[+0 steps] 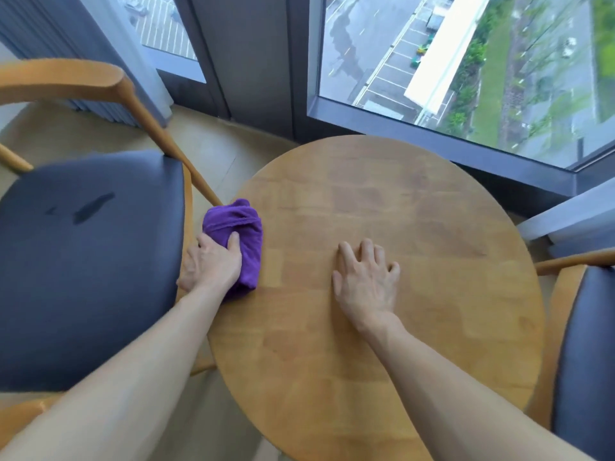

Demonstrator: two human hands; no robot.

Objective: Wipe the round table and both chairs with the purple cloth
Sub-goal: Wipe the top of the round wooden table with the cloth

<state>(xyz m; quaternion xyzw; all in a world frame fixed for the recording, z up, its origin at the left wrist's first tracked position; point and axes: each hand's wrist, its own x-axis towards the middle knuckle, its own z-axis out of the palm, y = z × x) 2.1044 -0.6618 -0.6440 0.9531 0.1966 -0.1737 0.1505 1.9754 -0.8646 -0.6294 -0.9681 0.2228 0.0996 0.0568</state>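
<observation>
The round wooden table (416,211) fills the middle of the view. At its left edge lies the bunched purple cloth (241,224), with my left hand (211,264) gripping it from the left, thumb on top. My right hand (366,281) rests flat on the tabletop near the middle, fingers spread, holding nothing. The left chair (86,261) has a dark blue padded seat and a curved wooden back rail; a dark smear shows on the seat. Only a slice of the right chair (585,361) appears at the right edge.
Floor-to-ceiling windows (466,61) with a dark frame stand just behind the table, looking down on a street. Grey curtains (66,44) hang at the back left. Pale floor (216,144) shows between the left chair and the table.
</observation>
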